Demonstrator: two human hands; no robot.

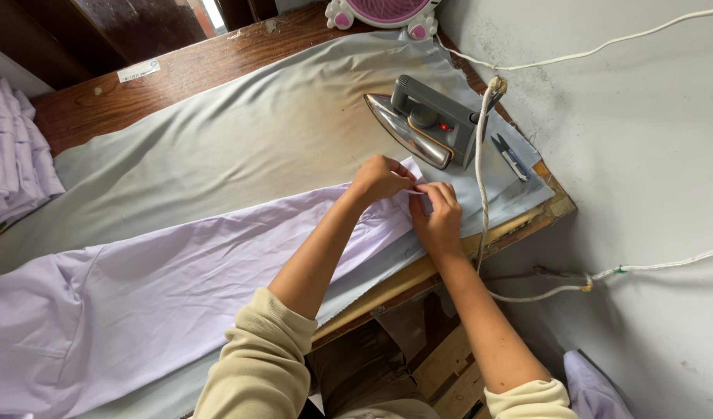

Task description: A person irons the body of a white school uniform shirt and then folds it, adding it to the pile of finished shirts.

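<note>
Both hands meet at the end of the lilac cloth [178, 287]. Left hand [381, 178] pinches its edge, fingers curled; right hand [438, 217] pinches the same edge just beside it, thumbs nearly touching. Cloth lies flat along the surface [186, 77], over a grey cover [240, 140]. Iron [422, 124] rests just beyond the hands, snips [510, 157] to its right. White cord [481, 202] hangs beside. Folded lilac stack [11, 155] at far left.

Lilac garment [162, 287]; pale grey-blue pad cover [240, 147]; grey iron [422, 120]; brown wooden table [186, 74].
</note>
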